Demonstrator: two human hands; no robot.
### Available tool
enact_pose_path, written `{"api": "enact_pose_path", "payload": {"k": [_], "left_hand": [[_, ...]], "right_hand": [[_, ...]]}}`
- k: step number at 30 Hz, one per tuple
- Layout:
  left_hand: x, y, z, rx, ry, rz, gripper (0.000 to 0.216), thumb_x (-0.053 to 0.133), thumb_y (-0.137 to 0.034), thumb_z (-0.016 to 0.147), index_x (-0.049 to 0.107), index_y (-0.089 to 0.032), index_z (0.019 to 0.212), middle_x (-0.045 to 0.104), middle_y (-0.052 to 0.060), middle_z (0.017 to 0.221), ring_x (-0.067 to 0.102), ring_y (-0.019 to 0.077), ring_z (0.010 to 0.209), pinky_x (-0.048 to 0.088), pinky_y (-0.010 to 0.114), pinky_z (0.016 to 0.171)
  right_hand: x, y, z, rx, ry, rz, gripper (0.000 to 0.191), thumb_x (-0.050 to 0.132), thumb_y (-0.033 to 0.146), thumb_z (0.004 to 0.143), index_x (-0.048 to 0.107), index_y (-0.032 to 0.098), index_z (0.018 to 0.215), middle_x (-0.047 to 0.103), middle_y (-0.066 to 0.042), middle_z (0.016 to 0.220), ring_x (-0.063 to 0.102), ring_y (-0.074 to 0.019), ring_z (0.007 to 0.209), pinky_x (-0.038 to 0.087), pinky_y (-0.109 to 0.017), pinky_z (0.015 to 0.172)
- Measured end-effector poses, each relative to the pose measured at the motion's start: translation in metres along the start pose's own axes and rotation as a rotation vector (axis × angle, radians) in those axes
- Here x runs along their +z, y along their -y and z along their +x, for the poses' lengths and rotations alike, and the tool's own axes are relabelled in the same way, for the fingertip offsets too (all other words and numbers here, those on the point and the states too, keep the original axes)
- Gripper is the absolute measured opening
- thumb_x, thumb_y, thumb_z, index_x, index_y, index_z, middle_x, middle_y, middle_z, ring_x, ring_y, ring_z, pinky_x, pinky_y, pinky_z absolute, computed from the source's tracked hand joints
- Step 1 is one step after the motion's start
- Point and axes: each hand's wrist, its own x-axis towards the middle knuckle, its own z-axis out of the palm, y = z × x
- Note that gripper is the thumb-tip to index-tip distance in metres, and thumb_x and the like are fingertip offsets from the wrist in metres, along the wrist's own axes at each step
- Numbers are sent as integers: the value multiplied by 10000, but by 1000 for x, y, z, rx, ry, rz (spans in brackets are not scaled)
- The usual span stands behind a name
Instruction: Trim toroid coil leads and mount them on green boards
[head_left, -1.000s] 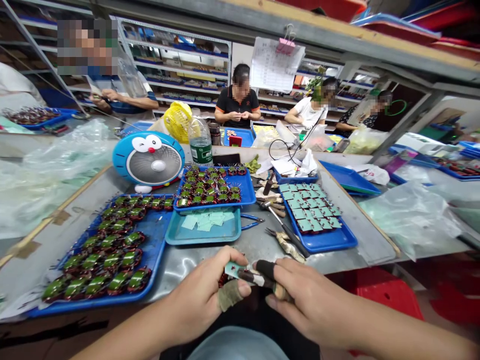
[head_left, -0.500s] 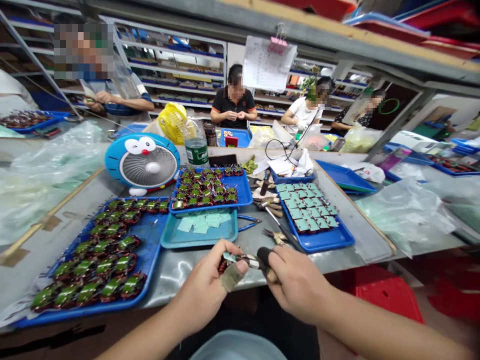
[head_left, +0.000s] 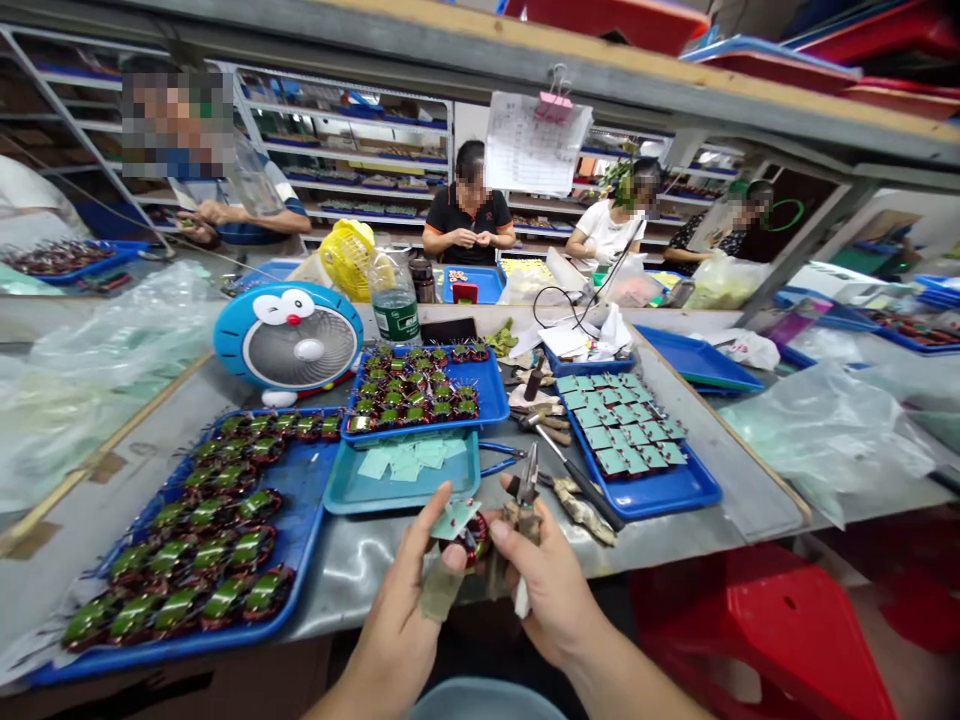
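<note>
My left hand (head_left: pixel 401 610) pinches a small wire-wound coil (head_left: pixel 475 540) with a green paper square (head_left: pixel 454 520) on it, and one finger wears a tan wrap (head_left: pixel 441 590). My right hand (head_left: pixel 547 590) grips a pair of small pliers (head_left: pixel 527 495), tips up, right beside the coil. Beyond my hands sits a teal tray (head_left: pixel 401 502) of loose green paper squares. A blue tray (head_left: pixel 300 480) of coils lies to the left, another blue tray (head_left: pixel 487 390) of coils lies ahead, and a third blue tray (head_left: pixel 660 497) holds coils topped with green squares.
Hand tools (head_left: pixel 577 480) lie on the metal table (head_left: pixel 360 550) right of my hands. A round blue fan (head_left: pixel 289 337) and a water bottle (head_left: pixel 394 305) stand ahead. Plastic bags (head_left: pixel 825 430) lie at both sides, a red stool (head_left: pixel 750 630) stands right, and several co-workers sit beyond.
The pliers have swung from lying sideways at the coil to pointing up. My hands have drawn slightly apart, and the green paper now faces up. The view has shifted slightly.
</note>
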Motion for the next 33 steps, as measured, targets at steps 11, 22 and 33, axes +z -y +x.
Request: {"api": "enact_pose_path", "payload": {"k": [11,22,33], "left_hand": [[-14,-2,14,213,-12,176,869,914,-589,674,595,-281,1421,656,141,1329,628,389,1226,511,504,1056],[-8,10,2,271,288,4,637,711,-531,930,522,-282,1486,453,132,1629,457,378,1465,417,474,1189],[-16,-8,12,93,-58,-205,587,783,-517,878,442,-276,1290,698,-2,923,705,200,811,585,338,778]], "right_hand": [[14,-12,-16,89,142,140,492,870,415,847,603,254,1227,706,-2,973,617,-132,735,501,-243,686],[5,-11,-33,89,134,122,357,786,432,895,665,236,1168,766,-45,944,713,-205,823,570,-326,778],[-26,7,-31,13,48,-513,511,764,540,901,570,276,1292,726,-45,1104,692,-229,892,556,-356,783]]}}
